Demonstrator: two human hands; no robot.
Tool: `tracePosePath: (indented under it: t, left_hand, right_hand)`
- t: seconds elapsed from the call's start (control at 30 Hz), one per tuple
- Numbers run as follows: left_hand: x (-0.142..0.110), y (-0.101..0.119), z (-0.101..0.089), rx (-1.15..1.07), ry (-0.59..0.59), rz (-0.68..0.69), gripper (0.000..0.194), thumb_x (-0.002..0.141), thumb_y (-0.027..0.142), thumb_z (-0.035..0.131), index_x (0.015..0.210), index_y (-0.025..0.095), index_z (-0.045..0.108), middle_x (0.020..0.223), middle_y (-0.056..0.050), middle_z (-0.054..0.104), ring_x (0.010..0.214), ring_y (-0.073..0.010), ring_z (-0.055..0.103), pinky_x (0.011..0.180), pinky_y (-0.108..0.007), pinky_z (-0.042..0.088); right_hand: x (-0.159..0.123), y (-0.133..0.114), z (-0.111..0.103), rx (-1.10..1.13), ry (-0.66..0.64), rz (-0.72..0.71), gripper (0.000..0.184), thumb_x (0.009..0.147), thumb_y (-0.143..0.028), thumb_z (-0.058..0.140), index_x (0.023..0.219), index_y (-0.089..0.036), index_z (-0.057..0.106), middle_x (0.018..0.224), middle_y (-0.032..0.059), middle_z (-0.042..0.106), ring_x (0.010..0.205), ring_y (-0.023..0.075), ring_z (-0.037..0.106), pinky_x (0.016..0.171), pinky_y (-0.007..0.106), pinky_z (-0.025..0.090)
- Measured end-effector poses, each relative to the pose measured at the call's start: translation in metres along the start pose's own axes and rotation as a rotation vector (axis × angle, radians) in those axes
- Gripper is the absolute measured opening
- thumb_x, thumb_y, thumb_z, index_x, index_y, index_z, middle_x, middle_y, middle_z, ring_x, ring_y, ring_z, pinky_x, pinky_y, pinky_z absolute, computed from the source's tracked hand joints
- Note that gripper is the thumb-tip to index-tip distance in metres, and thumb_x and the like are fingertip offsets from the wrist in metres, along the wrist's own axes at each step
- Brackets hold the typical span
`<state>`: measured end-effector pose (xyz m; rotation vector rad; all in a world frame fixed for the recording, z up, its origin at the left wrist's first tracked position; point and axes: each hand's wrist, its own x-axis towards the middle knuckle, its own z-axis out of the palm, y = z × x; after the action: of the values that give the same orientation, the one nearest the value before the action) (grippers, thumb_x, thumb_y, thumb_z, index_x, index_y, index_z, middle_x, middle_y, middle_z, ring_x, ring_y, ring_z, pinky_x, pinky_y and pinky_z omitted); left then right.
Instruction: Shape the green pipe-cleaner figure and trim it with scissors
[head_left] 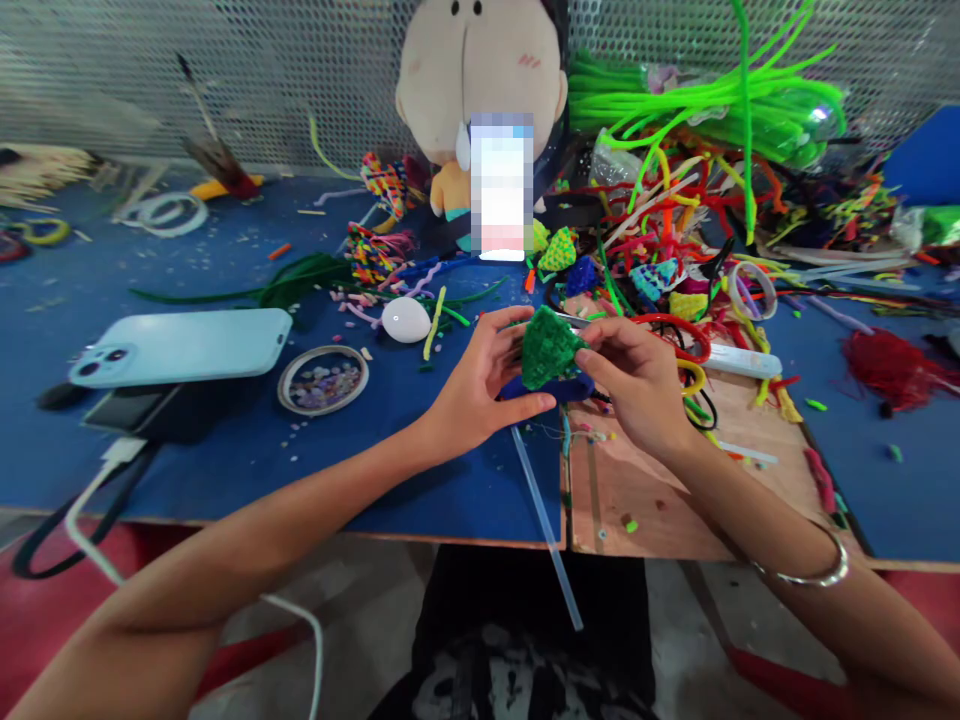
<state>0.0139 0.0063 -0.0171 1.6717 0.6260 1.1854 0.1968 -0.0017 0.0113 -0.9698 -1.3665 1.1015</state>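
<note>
A fuzzy green cone-shaped piece with a blue base (550, 350) is held just above the blue table (225, 440), near its front edge. My left hand (484, 385) grips it from the left, thumb under the blue base. My right hand (637, 380) pinches its right side with closed fingers. A silver bangle (814, 575) circles my right wrist. A clear plastic stick (544, 520) lies under my hands and juts over the table edge.
A pale blue phone (184, 345) lies on a dark power bank at left, next to a round tin lid of beads (322, 380) and a white egg shape (406, 320). A plush doll (480, 90) sits behind. Heaps of coloured pipe cleaners (712, 110) fill the right; a wooden board (675, 490) lies there too.
</note>
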Motion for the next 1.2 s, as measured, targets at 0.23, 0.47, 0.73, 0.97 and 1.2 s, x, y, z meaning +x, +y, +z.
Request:
tracePosePath:
  t: [0.23, 0.47, 0.73, 0.97, 1.2]
  left_hand:
    - [-0.004, 0.005, 0.001, 0.191, 0.182, 0.06, 0.042, 0.079, 0.035, 0.073, 0.111, 0.022, 0.05, 0.108, -0.004, 0.07, 0.1, -0.0164, 0.071, 0.079, -0.025, 0.061]
    - [-0.008, 0.005, 0.002, 0.497, 0.301, 0.252, 0.042, 0.078, 0.032, 0.074, 0.114, 0.02, 0.057, 0.1, -0.002, 0.069, 0.088, -0.0123, 0.07, 0.079, -0.023, 0.06]
    - [-0.009, 0.009, 0.001, 0.659, 0.307, 0.364, 0.041, 0.078, 0.025, 0.074, 0.115, 0.021, 0.056, 0.108, -0.004, 0.067, 0.092, -0.0129, 0.066, 0.079, -0.024, 0.059]
    - [-0.008, 0.008, -0.001, 0.712, 0.328, 0.483, 0.035, 0.079, 0.02, 0.073, 0.111, 0.021, 0.059, 0.104, -0.004, 0.068, 0.095, -0.0151, 0.066, 0.078, -0.026, 0.058]
    - [-0.007, 0.01, -0.001, 0.745, 0.32, 0.542, 0.031, 0.079, 0.016, 0.071, 0.108, 0.019, 0.061, 0.101, -0.004, 0.069, 0.092, -0.0144, 0.066, 0.078, -0.026, 0.057]
  right_hand:
    - [0.003, 0.002, 0.0, 0.359, -0.061, 0.258, 0.013, 0.067, -0.025, 0.077, 0.076, -0.021, 0.068, 0.072, -0.0051, 0.062, 0.067, 0.0055, 0.055, 0.064, 0.019, 0.045]
    - [0.003, 0.0, 0.001, 0.482, -0.144, 0.451, 0.022, 0.062, -0.03, 0.083, 0.077, -0.02, 0.07, 0.074, -0.0035, 0.065, 0.072, 0.0072, 0.06, 0.074, 0.02, 0.051]
    - [-0.001, -0.001, 0.005, 0.398, -0.116, 0.351, 0.02, 0.064, -0.025, 0.081, 0.074, -0.02, 0.065, 0.075, -0.0041, 0.062, 0.071, 0.0078, 0.057, 0.071, 0.023, 0.049]
    - [-0.004, 0.002, 0.006, 0.347, -0.097, 0.329, 0.019, 0.065, -0.025, 0.078, 0.075, -0.019, 0.063, 0.072, -0.0049, 0.061, 0.065, 0.0067, 0.053, 0.062, 0.022, 0.042]
    - [-0.006, 0.005, 0.007, 0.349, -0.106, 0.305, 0.017, 0.068, -0.025, 0.077, 0.078, -0.019, 0.065, 0.073, -0.0047, 0.063, 0.068, 0.0068, 0.056, 0.068, 0.023, 0.043]
